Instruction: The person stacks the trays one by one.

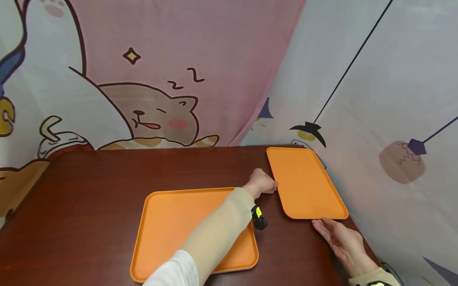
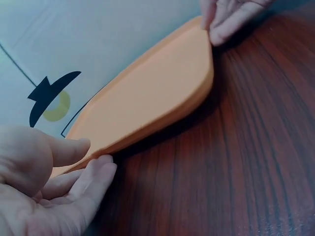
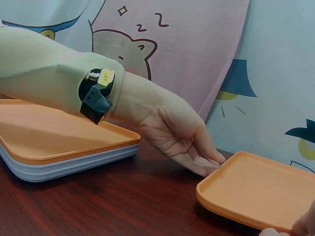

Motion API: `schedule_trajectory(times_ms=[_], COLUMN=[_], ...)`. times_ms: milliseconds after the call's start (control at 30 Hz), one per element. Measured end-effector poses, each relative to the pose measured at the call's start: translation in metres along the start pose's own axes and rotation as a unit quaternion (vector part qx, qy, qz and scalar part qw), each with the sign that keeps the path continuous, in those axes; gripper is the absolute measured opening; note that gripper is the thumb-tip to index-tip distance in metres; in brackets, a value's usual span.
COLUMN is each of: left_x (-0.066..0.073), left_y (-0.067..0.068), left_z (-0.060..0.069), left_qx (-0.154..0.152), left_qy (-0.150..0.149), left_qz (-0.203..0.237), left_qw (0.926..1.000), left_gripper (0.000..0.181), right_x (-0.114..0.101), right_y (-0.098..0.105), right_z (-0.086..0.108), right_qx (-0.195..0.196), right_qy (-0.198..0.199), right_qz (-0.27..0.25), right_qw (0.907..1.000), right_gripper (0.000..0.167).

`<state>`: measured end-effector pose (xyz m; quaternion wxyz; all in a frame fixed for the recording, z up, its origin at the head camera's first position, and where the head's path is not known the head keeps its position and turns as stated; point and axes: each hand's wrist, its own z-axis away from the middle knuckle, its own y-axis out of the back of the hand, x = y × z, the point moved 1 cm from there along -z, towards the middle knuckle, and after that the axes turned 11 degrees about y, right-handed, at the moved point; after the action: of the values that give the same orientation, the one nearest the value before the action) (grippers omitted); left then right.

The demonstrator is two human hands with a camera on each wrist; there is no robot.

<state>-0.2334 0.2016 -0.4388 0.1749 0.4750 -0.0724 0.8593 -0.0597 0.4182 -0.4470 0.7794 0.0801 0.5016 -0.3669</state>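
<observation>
A rectangular orange tray with a raised rim lies at the right side of the table. My left hand reaches across and pinches its left edge; in the left wrist view the thumb of that hand is above the rim and fingers are below. At the near edge my right hand grips the rim, thumb on top; only a few of its fingertips show in the right wrist view. A shadowed gap shows under part of the tray's edge.
Under my left forearm, another orange tray tops a stack of bluish-grey trays. The dark wooden table meets a pink cartoon curtain behind and a pale printed curtain close along the right.
</observation>
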Motion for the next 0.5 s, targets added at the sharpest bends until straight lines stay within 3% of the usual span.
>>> schedule_trajectory(times_ms=[133, 233, 400, 500], left_x=[-0.003, -0.004, -0.005, -0.005], left_y=[-0.006, -0.009, -0.012, -0.014], left_z=[-0.008, -0.01, -0.013, -0.015], left_qx=[0.039, 0.048, 0.029, 0.03], left_qy=[-0.019, -0.032, -0.019, -0.014], left_qz=[-0.071, -0.112, -0.108, -0.104], left_qw=[0.9966, 0.992, 0.9936, 0.9941], left_gripper=[0.021, 0.025, 0.022, 0.015], right_x=[0.001, 0.001, 0.001, 0.0], right_y=[0.0, -0.001, 0.0, 0.003], right_z=[-0.002, -0.003, -0.005, -0.007], right_qx=[0.011, 0.009, -0.005, 0.008], right_qy=[0.021, 0.038, 0.044, 0.044], right_qz=[0.009, 0.028, 0.039, 0.037], right_qw=[0.9997, 0.9988, 0.9983, 0.9983], right_gripper=[0.061, 0.061, 0.064, 0.055])
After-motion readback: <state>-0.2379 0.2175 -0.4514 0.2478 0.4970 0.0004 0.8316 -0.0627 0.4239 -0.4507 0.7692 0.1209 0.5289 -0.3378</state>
